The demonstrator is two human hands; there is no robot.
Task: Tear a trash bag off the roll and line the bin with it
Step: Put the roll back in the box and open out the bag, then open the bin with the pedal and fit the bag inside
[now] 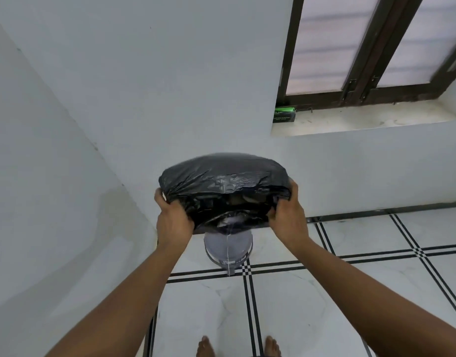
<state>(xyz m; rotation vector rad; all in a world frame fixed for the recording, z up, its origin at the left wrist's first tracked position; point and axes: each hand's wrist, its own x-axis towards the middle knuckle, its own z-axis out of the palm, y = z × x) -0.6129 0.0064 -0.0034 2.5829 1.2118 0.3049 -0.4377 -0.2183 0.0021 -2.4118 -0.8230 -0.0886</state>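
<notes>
Both hands (174, 217) (286, 215) grip bag (221, 176) rim, stretched L-R over bin (228, 247).

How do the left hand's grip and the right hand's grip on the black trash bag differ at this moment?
The left hand grips the trash bag at its left edge, the right hand at its right edge. The left hand sits slightly lower in the picture; the right hand's thumb rises higher beside the bag's side. The left hand's fingers tuck out of sight under the plastic, while the right hand's curl visibly round a bunched fold. Both hold the bag over the bin.
</notes>
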